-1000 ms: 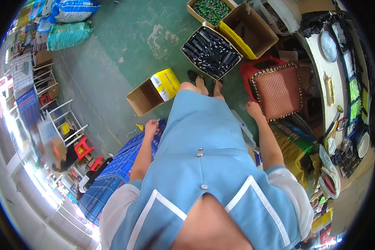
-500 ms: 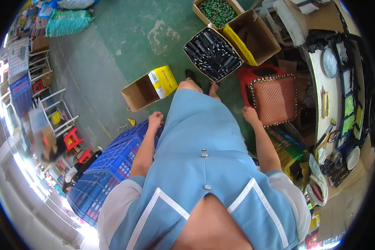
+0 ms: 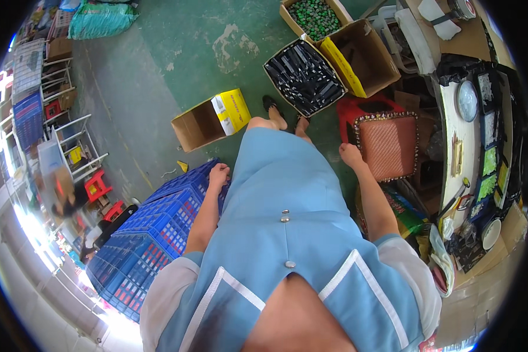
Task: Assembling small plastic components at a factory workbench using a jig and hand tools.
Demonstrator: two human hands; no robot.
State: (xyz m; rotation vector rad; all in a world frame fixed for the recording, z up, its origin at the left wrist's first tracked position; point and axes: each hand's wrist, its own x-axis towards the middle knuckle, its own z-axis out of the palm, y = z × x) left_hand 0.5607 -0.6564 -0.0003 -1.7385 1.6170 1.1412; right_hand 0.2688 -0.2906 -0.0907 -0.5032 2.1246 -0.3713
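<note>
My left hand (image 3: 219, 175) hangs beside my blue dress (image 3: 287, 176), fingers loosely curled and nothing showing in them. Right by it are blue plastic crates (image 3: 158, 218). On my other side, my right hand (image 3: 351, 155) hangs with curled fingers, also showing nothing held. It is nearest to a red stool (image 3: 347, 112) that has a woven reddish-brown seat cushion (image 3: 387, 146); whether they touch I cannot tell. Ahead of my feet stands an open carton of black pieces (image 3: 305, 77).
An open cardboard box with a yellow side (image 3: 199, 128) lies ahead on the left. Beyond the black pieces are a box of green items (image 3: 314, 17) and an open brown carton (image 3: 372, 56). A cluttered worktable (image 3: 454, 135) runs along the right. Red stools (image 3: 98, 185) stand far left.
The boxes ahead have shifted slightly in view, and the foot on the left shows more. Both my hands stay at my sides, the right one slightly higher in the picture.
</note>
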